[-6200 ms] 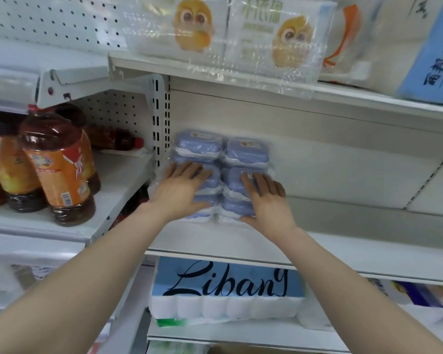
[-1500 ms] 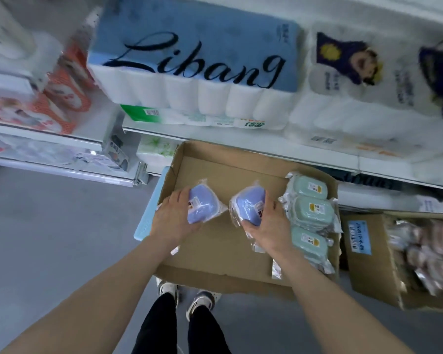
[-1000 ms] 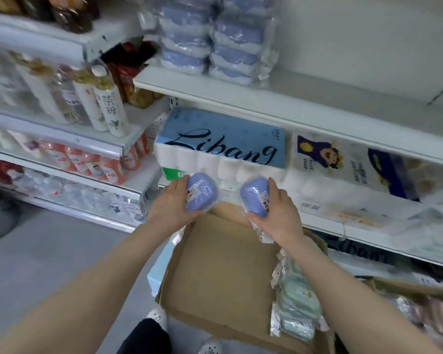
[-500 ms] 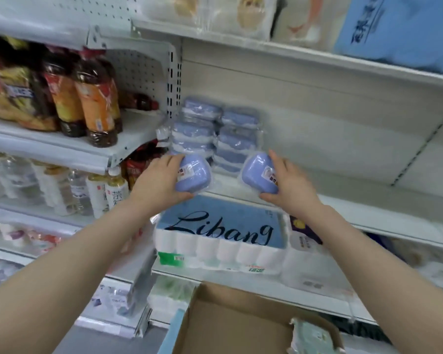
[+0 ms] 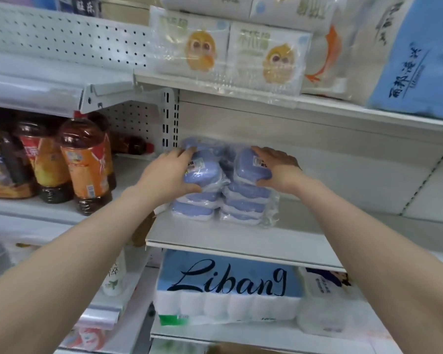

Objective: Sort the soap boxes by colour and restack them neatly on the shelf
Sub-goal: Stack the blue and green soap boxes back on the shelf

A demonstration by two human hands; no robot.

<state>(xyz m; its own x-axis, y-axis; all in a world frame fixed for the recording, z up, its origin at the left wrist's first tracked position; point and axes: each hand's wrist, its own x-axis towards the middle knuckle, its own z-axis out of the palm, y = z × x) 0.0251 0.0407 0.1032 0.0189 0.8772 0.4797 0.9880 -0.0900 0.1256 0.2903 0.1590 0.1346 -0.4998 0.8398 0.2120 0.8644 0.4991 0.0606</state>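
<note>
Glossy clear plastic wraps the soap boxes [image 5: 246,198]; matt white metal shelf [image 5: 241,238].

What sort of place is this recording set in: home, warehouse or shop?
Most likely a small shop or supermarket aisle. White metal shelving with a pegboard back carries retail stock: bottled drinks in rows, wrapped toilet-paper packs, and stacked blue soap boxes in plastic film.

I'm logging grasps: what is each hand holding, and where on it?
The left hand grips the left blue soap box by its left side; the right hand grips the right blue soap box by its right side.
</note>
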